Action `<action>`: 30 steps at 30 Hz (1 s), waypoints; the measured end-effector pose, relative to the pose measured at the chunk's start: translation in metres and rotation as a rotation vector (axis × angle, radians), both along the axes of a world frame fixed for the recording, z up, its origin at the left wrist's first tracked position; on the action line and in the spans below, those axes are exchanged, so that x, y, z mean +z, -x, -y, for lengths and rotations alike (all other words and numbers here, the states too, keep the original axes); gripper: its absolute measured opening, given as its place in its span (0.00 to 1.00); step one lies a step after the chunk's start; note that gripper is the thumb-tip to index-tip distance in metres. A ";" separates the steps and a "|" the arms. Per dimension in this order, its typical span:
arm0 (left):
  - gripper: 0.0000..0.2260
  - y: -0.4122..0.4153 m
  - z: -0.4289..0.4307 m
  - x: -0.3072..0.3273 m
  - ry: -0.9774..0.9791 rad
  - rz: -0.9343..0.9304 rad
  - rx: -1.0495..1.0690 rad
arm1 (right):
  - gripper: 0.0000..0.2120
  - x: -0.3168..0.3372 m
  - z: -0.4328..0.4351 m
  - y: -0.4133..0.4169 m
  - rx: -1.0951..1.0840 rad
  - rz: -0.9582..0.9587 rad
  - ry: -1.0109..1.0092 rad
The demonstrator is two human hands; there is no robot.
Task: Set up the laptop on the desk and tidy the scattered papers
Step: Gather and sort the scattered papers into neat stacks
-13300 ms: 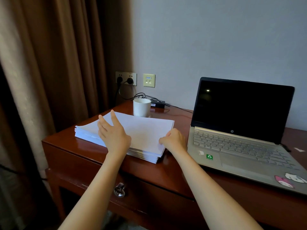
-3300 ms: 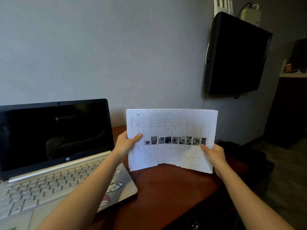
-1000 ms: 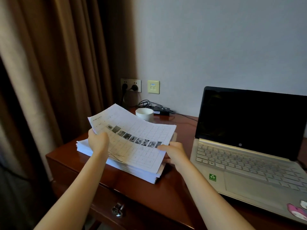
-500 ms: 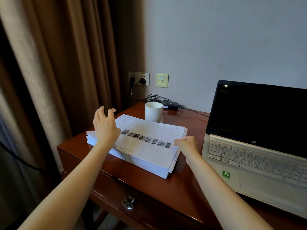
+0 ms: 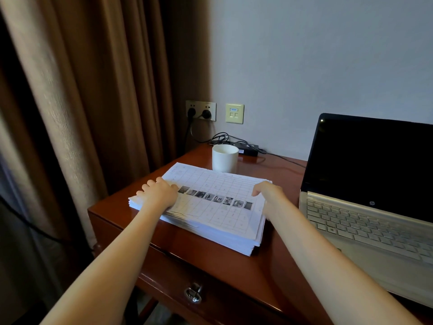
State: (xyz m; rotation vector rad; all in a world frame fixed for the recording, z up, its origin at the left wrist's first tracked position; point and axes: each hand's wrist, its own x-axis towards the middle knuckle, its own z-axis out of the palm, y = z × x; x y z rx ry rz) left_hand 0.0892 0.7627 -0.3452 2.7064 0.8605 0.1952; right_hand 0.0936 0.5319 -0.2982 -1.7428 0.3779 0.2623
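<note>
One paper stack (image 5: 212,215), one laptop (image 5: 365,216), one cup (image 5: 224,158).

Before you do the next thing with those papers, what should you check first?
1. Printed sheet lies flat on top of the paper stack: ok.
2. Stack edges line up: not ok, sheets jut out unevenly along the left and front sides.
3. Left hand and right hand sit at opposite sides of the stack, ready to square it: ok.
4. White cup is clear of the stack: cannot tell, its base meets the far edge in this view.
5. Laptop stands open on the desk, apart from the stack: ok.
6. No loose papers left elsewhere: cannot tell, the rest of the desk is out of view.
</note>
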 end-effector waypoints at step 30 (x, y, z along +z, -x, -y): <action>0.32 0.026 0.017 -0.009 0.010 0.113 0.059 | 0.27 -0.053 0.020 0.019 0.043 0.158 -0.199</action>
